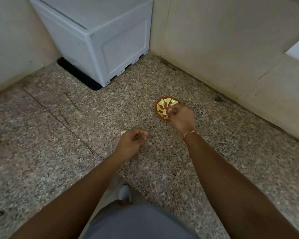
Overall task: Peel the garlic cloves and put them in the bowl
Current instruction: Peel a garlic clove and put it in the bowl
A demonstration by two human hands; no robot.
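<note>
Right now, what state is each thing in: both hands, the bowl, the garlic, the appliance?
Bowl: upright on the counter, pale cloves inside.
Right hand: over the bowl's near rim, fingertips pinched on a clove.
Left hand: loosely curled, resting on the counter.
Loose clove: on the counter, at the left hand's knuckles; peeled or not, cannot tell.
White appliance: closed, in the corner.

light: dim, even; shadows: soft; focus: slightly soft; edges: wide-angle bending; glare: none
</note>
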